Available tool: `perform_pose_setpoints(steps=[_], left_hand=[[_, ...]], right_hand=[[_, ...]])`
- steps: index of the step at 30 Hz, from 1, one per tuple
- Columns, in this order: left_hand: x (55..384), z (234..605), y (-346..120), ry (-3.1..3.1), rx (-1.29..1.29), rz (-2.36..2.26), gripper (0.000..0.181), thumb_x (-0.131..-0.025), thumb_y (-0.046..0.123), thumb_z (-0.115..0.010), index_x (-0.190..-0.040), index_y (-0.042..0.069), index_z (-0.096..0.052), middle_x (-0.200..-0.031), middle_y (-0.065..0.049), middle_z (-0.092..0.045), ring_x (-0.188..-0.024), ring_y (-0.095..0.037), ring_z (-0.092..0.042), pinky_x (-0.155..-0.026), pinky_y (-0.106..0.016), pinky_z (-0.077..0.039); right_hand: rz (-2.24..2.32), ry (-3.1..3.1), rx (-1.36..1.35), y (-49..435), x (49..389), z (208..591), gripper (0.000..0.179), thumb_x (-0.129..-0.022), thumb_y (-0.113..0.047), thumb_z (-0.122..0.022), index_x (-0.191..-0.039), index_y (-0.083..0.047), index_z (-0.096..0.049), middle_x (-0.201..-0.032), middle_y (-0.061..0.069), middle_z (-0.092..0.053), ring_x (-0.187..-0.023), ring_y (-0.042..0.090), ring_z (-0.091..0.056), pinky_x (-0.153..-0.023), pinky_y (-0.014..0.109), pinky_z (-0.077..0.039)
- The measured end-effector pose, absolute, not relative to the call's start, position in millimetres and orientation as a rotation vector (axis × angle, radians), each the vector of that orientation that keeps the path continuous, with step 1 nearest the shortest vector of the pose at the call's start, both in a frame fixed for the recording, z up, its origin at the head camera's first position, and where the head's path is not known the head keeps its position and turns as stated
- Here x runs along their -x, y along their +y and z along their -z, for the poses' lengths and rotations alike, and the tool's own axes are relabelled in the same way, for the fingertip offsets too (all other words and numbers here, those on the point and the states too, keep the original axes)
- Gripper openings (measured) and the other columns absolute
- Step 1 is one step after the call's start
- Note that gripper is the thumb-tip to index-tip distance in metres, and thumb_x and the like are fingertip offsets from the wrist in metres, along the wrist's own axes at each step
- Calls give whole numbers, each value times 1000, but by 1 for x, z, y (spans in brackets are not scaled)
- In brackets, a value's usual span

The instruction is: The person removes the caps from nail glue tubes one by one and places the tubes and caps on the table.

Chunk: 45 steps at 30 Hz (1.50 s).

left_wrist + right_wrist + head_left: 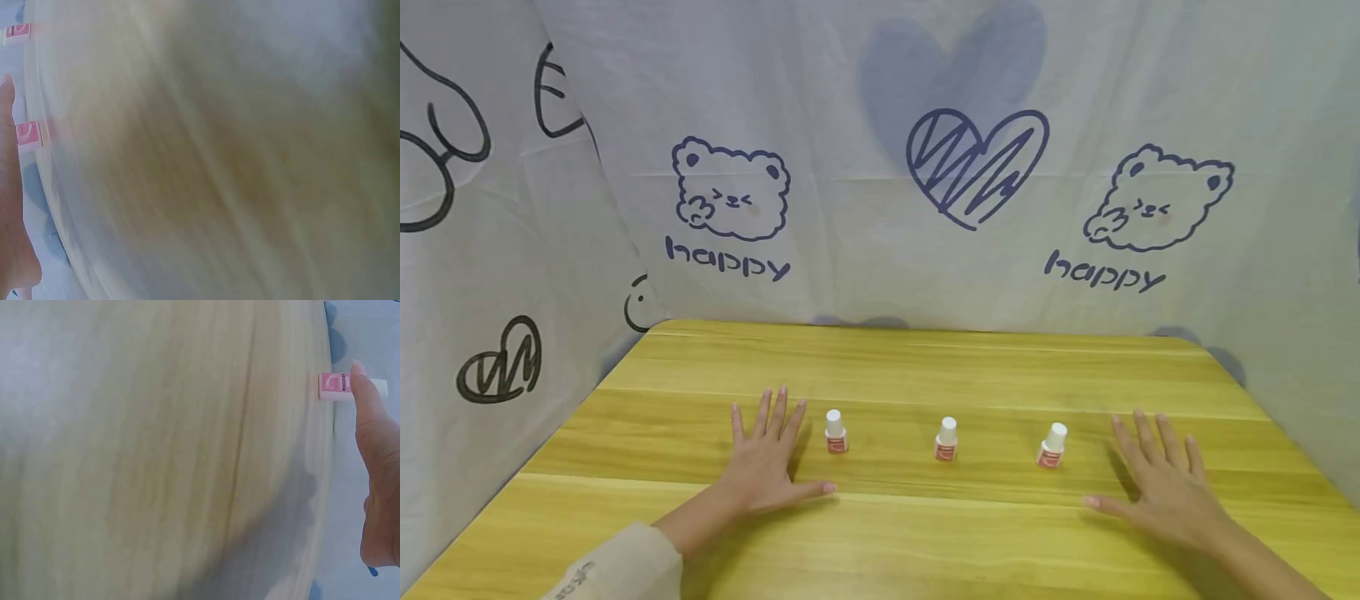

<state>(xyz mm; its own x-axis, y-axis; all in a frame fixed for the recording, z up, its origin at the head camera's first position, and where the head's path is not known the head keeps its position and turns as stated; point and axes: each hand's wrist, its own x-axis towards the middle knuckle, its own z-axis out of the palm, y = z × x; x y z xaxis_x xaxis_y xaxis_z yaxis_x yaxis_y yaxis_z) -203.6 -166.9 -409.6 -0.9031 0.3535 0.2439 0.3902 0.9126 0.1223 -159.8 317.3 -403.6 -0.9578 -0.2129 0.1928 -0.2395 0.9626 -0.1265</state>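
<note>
Three small white bottles with red labels and white caps stand upright in a row in the head view: a left bottle (836, 433), a middle bottle (947, 440) and a right bottle (1052, 447). My left hand (766, 467), fingers spread, is just left of the left bottle and holds nothing. On the other side, my right hand (1172, 496) is spread too, to the right of the right bottle and apart from it. The left wrist view catches two labelled bottles past the hand's edge. In the right wrist view, the thumb (369, 406) overlaps one bottle (334, 384).
The bottles stand on a yellow wood-grain table (887, 542). Behind it hangs a pale cloth (850, 208) printed with hearts, bears and the word "happy"; more cloth (572, 233) closes off the left side. A light sleeve (625, 562) covers the left forearm.
</note>
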Motion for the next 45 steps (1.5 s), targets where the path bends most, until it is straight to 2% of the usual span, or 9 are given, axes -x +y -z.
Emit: perform_pose_setpoints(steps=[6,13,17,20,23,27,32,40,45], left_hand=[[204,409,-168,-2879,604,296,110,-69,74,-58,-147,6,-21,-153,-23,-8,-141,-43,-6,-104,-71,3],[207,407,-168,-2944,692,558,110,-70,68,-63,-147,4,-18,-153,-25,-9,-140,-46,-9,-106,-69,-5],[209,406,-168,-2926,736,691,112,-67,65,-68,-147,4,-20,-152,-25,-14,-138,-47,-17,-106,-66,-15],[210,406,-168,-2909,751,736,112,-66,64,-70,-146,3,-21,-151,-25,-20,-136,-47,-23,-106,-66,-19],[211,405,-167,-2894,765,774,110,-67,61,-72,-145,1,-23,-149,-25,-26,-135,-46,-26,-106,-65,-20],[213,404,-165,-2874,772,854,106,-67,56,-75,-142,-2,-28,-146,-25,-32,-133,-45,-31,-106,-63,-24],[214,404,-161,-2866,736,1045,100,-66,47,-80,-140,-2,-33,-142,-25,-38,-131,-45,-35,-105,-60,-28],[219,403,-154,-2794,609,1243,80,-66,31,-83,-130,-1,-48,-132,-23,-51,-121,-43,-47,-99,-55,-40],[221,404,-152,-2744,564,1339,66,-68,23,-82,-122,-4,-55,-125,-22,-57,-117,-39,-53,-99,-51,-42]], right_hand=[[-247,-2941,-353,314,162,394,110,-77,-61,-62,-149,-10,2,-151,30,1,-138,44,18,-104,54,26],[-239,-2810,-429,304,164,384,113,-72,-59,-68,-150,-14,0,-151,30,-10,-141,40,13,-109,49,23],[-271,-2734,-486,295,163,378,114,-69,-57,-71,-150,-15,-3,-151,27,-17,-143,37,4,-112,51,15],[-302,-2698,-517,288,163,374,112,-68,-55,-73,-150,-15,-9,-151,25,-21,-143,37,-4,-113,56,6],[-336,-2679,-535,282,163,368,109,-67,-55,-74,-150,-15,-15,-149,24,-26,-140,40,-14,-109,63,-8],[-478,-2670,-558,272,165,360,103,-66,-48,-78,-147,-11,-25,-145,25,-33,-131,47,-25,-96,70,-23],[-744,-2689,-585,258,164,351,91,-70,-32,-80,-143,-4,-32,-141,26,-38,-127,50,-29,-85,75,-30],[-824,-2551,-698,241,169,346,78,-67,-23,-83,-133,-2,-47,-131,24,-51,-118,44,-44,-88,67,-38],[-841,-2526,-716,230,172,345,73,-66,-20,-83,-128,3,-51,-126,24,-55,-114,43,-51,-90,60,-41]])
